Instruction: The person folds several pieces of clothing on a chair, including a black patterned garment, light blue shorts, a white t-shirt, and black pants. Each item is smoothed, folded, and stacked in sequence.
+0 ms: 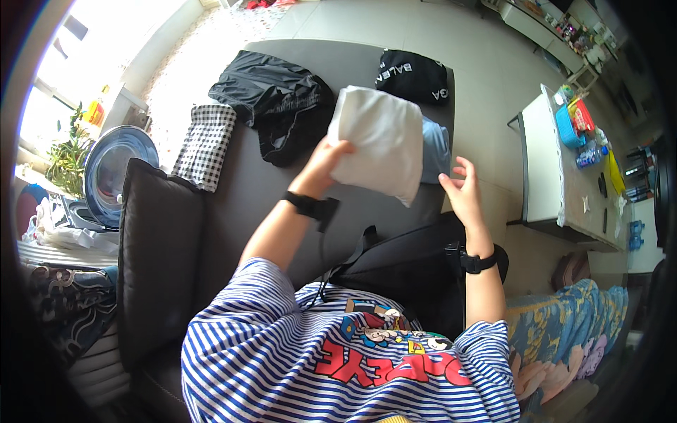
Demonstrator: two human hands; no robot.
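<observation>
My left hand (323,165) grips the left edge of a folded white cloth (378,140), thumb on top, and holds it up over a dark grey couch seat (254,222). To the right of the cloth, my right hand (465,193) is apart from it, fingers spread and holding nothing. A light blue folded cloth (436,150) lies partly hidden behind the white one. Beyond it rests a folded black garment (412,76) with white lettering. Black shorts or trousers (288,100) lie loosely spread, next to a folded black-and-white checked cloth (205,145).
A dark cushion backrest (158,264) rises at my left, with a standing fan (120,174) behind it. At right stands a low table (550,190) bearing a blue basket (570,127) and a plastic bottle (591,157). A black bag (391,264) lies against me. Patterned fabric (566,312) drapes at lower right.
</observation>
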